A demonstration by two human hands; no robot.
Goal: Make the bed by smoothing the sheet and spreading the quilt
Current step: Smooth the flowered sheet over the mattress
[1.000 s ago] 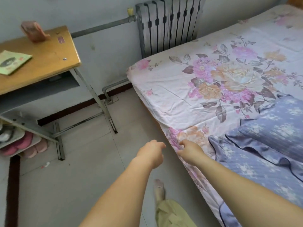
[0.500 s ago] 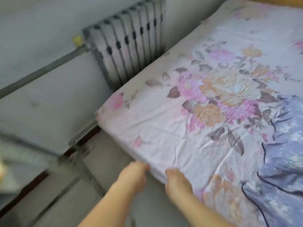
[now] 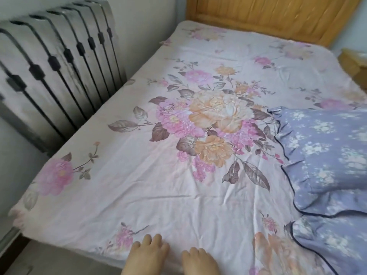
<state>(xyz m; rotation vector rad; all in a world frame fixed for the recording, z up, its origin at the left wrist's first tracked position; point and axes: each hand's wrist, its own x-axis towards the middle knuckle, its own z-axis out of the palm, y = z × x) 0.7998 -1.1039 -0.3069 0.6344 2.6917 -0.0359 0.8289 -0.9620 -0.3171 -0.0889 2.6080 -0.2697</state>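
A pink floral sheet (image 3: 158, 185) covers the bed, with faint creases fanning out from its near edge. My left hand (image 3: 149, 253) and my right hand (image 3: 198, 261) sit side by side on that near edge, fingers on top of the cloth and thumbs hidden, apparently gripping it. A blue-violet floral quilt (image 3: 327, 159) with a dark piped, ruffled border lies bunched on the right side of the bed, apart from both hands.
A grey radiator (image 3: 55, 72) stands against the wall along the bed's left side. A wooden headboard (image 3: 268, 16) closes the far end. A wooden piece of furniture (image 3: 353, 64) stands at the far right. Bare floor (image 3: 49, 261) shows at bottom left.
My view has swung right and up from the desk and floor onto the bed. Both hands moved left along the sheet's near edge and now rest lower in the view.
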